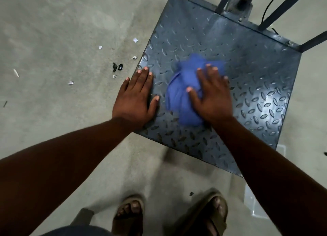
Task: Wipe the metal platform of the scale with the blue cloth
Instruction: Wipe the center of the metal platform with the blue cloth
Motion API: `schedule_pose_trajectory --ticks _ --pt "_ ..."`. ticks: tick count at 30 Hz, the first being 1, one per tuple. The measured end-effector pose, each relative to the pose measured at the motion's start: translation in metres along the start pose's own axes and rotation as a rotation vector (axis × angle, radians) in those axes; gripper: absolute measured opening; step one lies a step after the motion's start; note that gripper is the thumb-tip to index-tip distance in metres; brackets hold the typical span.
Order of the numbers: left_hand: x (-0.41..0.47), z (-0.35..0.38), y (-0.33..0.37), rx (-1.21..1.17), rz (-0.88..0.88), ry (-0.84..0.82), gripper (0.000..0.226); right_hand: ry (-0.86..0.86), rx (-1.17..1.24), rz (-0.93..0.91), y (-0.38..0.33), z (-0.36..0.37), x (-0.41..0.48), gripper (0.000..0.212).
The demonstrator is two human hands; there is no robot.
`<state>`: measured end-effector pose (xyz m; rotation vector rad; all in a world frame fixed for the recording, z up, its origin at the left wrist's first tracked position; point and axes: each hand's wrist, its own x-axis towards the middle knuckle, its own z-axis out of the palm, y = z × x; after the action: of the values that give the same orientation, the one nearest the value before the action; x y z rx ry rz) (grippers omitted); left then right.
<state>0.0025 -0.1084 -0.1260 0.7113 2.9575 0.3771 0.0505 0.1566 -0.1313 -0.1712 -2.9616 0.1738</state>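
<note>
Observed from the head view: a grey-blue metal scale platform with raised diamond tread (247,62) occupies the upper right and centre of the frame, resting on a grey concrete floor (62,23). A crumpled blue cloth (182,94), blurred, lies near the middle of the platform. The right hand (212,97) presses flat on the cloth, fingers spread and extended, palm down, not closed around it. The left hand (136,97) lies flat at the platform's left edge, fingers straight and together, holding nothing. Dark metal upright bars (283,7) rise from the platform's far edge at top right. Small white and black scraps of debris (116,66) lie scattered on the floor left of the platform. Two feet in brown sandals (131,216) stand at the bottom centre
</note>
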Motion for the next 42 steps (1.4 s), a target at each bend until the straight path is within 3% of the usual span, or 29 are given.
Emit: schedule_pose_trajectory --ticks 2,3,6,7,11,13,16,20,21,24,25,28,29,30,33,34,39,40,42 --pt "0.000 -0.001 0.000 0.010 -0.010 -0.012 0.077 0.027 -0.006 0.252 -0.002 0.001 0.008 0.072" --pt "0.000 -0.001 0.001 0.003 -0.004 -0.011 0.077 -0.032 -0.003 0.176 -0.015 0.001 0.009 0.072" --pt "-0.001 0.001 0.000 -0.017 0.015 0.014 0.078 -0.172 0.105 -0.321 -0.043 0.002 0.007 0.066" --pt "-0.001 0.002 0.000 -0.013 0.016 0.007 0.079 -0.151 0.124 -0.353 -0.041 0.002 0.013 0.064" --pt "0.000 0.001 0.000 0.029 -0.015 -0.017 0.079 0.010 0.153 0.145 -0.031 0.012 0.049 0.060" --pt "0.001 0.001 0.001 0.017 -0.016 -0.012 0.079 0.042 0.208 0.206 -0.039 0.015 0.067 0.057" --pt "0.001 0.003 -0.001 0.015 -0.025 -0.021 0.079 0.048 0.302 0.032 -0.062 0.020 0.091 0.046" --pt "0.001 0.006 -0.002 0.019 -0.010 0.000 0.075 -0.101 0.247 -0.452 -0.078 0.032 0.115 0.052" --pt "0.001 0.006 -0.003 0.017 -0.014 -0.007 0.075 -0.087 0.207 -0.444 -0.071 0.030 0.128 0.054" --pt "0.002 0.005 -0.001 0.017 -0.027 -0.058 0.080 -0.086 0.087 -0.028 -0.061 0.022 0.160 0.061" --pt "0.003 0.005 -0.002 0.017 -0.030 -0.059 0.081 -0.098 0.076 -0.051 -0.072 0.022 0.160 0.062" --pt "0.001 0.005 -0.003 -0.004 -0.016 -0.031 0.074 -0.258 0.174 -0.600 -0.104 0.026 0.144 0.059" --pt "0.002 0.005 -0.003 -0.008 -0.017 -0.018 0.073 -0.300 0.193 -0.692 -0.105 0.023 0.150 0.057" --pt "0.002 0.006 -0.003 -0.010 -0.020 -0.024 0.074 -0.298 0.196 -0.666 -0.101 0.018 0.162 0.055" --pt "0.002 0.006 -0.003 0.006 -0.021 -0.059 0.080 -0.201 0.215 -0.230 -0.078 0.014 0.203 0.058" --pt "0.002 0.007 -0.003 0.010 -0.016 -0.053 0.080 -0.196 0.209 -0.185 -0.083 0.014 0.204 0.060" --pt "0.001 0.007 -0.003 -0.024 -0.006 -0.008 0.075 -0.344 0.162 -0.665 -0.129 0.017 0.159 0.042" --pt "0.002 0.007 -0.004 -0.021 -0.007 -0.011 0.075 -0.359 0.137 -0.660 -0.127 0.014 0.163 0.045" --pt "0.002 0.006 -0.005 -0.011 -0.015 -0.041 0.079 -0.343 0.097 -0.479 -0.111 0.017 0.183 0.059"
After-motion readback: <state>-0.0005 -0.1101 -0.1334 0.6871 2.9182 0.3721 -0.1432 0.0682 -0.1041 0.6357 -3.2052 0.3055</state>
